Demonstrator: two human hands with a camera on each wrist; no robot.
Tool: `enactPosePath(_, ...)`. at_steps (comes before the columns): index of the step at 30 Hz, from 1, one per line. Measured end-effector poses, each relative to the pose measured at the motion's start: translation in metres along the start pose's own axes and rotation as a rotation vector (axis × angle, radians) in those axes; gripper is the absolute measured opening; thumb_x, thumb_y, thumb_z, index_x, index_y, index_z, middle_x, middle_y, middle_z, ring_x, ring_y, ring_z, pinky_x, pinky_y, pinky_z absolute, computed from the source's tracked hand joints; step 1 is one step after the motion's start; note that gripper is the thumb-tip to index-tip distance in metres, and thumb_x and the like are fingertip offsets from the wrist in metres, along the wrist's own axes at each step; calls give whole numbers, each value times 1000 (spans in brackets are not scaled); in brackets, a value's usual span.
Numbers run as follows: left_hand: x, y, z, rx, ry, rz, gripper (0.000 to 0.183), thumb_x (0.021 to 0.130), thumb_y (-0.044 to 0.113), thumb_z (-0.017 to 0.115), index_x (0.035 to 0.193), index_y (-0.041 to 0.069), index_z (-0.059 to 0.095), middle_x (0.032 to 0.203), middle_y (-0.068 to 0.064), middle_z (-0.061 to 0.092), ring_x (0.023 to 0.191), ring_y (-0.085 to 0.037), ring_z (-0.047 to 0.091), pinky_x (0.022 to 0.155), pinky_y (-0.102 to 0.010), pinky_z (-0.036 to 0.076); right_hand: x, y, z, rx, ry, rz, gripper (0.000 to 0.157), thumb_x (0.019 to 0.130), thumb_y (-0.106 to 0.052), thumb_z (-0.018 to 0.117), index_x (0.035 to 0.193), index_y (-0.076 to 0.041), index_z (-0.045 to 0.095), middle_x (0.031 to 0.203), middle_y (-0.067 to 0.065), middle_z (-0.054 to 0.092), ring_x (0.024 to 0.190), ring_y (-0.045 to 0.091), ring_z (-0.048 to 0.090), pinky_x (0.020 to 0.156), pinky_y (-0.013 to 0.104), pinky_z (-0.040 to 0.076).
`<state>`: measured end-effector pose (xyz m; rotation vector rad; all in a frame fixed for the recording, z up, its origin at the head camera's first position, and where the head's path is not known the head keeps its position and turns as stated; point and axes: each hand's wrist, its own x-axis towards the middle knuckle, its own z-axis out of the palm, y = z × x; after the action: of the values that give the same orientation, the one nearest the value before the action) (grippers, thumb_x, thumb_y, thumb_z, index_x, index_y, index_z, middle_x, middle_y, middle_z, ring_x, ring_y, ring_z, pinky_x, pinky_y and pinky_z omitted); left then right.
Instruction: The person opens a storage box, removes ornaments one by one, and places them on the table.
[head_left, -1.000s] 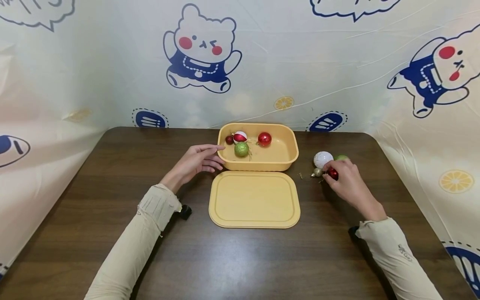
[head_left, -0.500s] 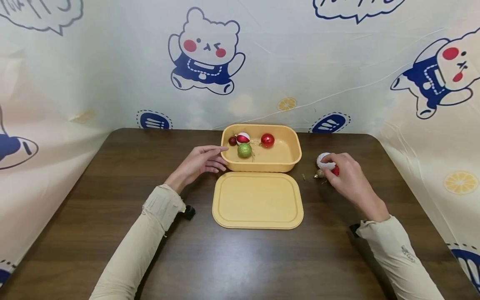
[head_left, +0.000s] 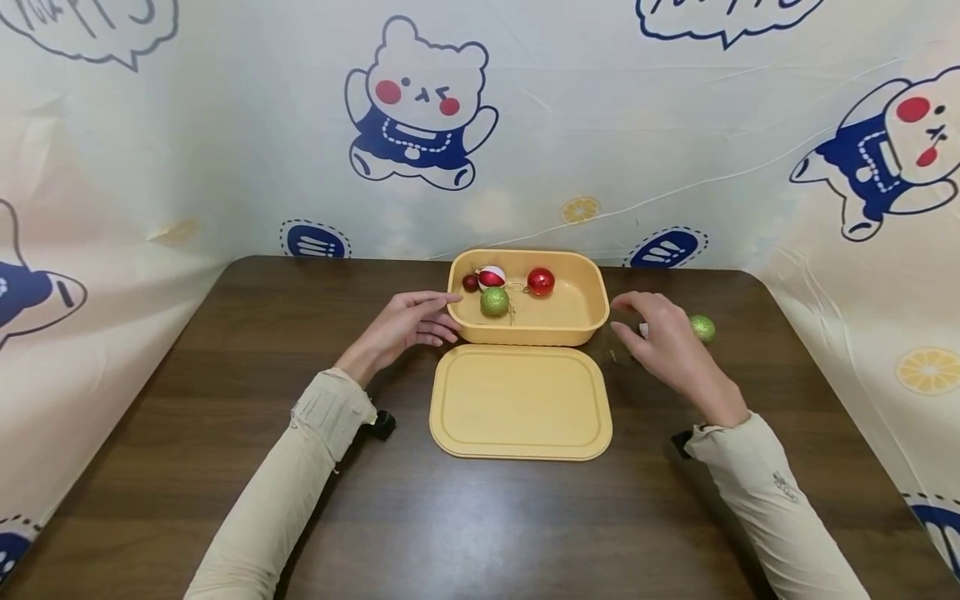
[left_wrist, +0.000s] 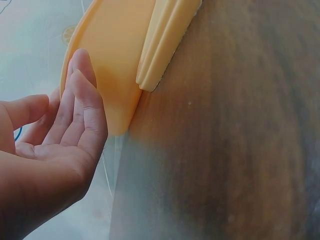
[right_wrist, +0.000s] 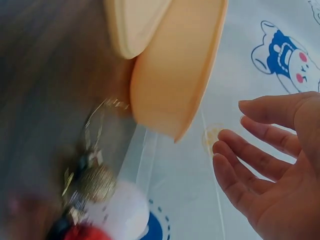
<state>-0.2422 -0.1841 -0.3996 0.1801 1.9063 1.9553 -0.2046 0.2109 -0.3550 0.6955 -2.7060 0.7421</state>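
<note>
A: Hands?

B: Left hand [head_left: 411, 323] is sitting at the left end of the yellow box [head_left: 525, 336], fingers nearly straight, gripping nothing; can't confirm contact. Right hand [head_left: 666, 342] is hovering right of the box, above the white ball [right_wrist: 122, 215], thumb and fingers standing apart, pinching nothing.

A: How's the white ball handling?

B: Looking light, hard-shelled, maybe brittle, probably rolling easily. I'd be pinching it lightly across its widest part.

A: Obstacles?

B: Gold ball [right_wrist: 97, 183] and red ball [right_wrist: 87, 233] are crowding it. Green ball [head_left: 702, 328] is resting beyond the right hand. A gold scrap [head_left: 612, 356] is lying beside the lid [head_left: 521, 404], which is lying flat in front of the box. Four more balls are sitting inside, mostly leftward; right end is offering room.
</note>
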Motion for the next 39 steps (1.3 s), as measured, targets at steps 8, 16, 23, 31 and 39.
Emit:
enactPosePath(8, 2, -3, -1, -21, 5, -5, 43, 107, 26, 49, 142, 2, 52, 103, -18, 73, 85, -23, 73, 72, -32, 59, 23, -15, 15, 60, -15, -37, 26, 92, -6, 69, 116, 1, 64, 111, 19, 66, 102, 33, 58, 88, 50, 50)
enactPosePath(16, 1, -2, -1, -25, -1, 4, 43, 106, 27, 49, 142, 3, 53, 102, -18, 73, 84, -23, 73, 71, -32, 59, 40, -26, 27, 104, -68, -11, 27, 95, -9, 66, 120, 2, 63, 116, 18, 64, 107, 34, 58, 91, 51, 52)
enactPosePath(23, 1, -2, -2, -21, -1, 1, 44, 106, 28, 49, 142, 3, 53, 107, -23, 71, 84, -23, 73, 72, -32, 59, 52, -35, 38, 124, -85, -10, 29, 95, -9, 66, 121, 3, 63, 117, 20, 64, 108, 35, 58, 91, 51, 52)
enactPosePath(31, 0, -2, 0, -20, -3, 3, 43, 107, 27, 48, 142, 3, 53, 103, -18, 73, 83, -22, 73, 71, -31, 59, 71, -45, 53, 164, -78, -48, 26, 93, -7, 67, 117, 3, 64, 112, 20, 67, 104, 36, 62, 88, 49, 52)
enactPosePath(39, 0, -2, -1, -19, 1, -2, 42, 107, 27, 47, 142, 4, 54, 105, -20, 72, 83, -22, 73, 72, -31, 59, 90, -55, 70, 180, -78, -89, 24, 93, -9, 68, 114, 2, 66, 106, 16, 69, 97, 33, 65, 87, 48, 52)
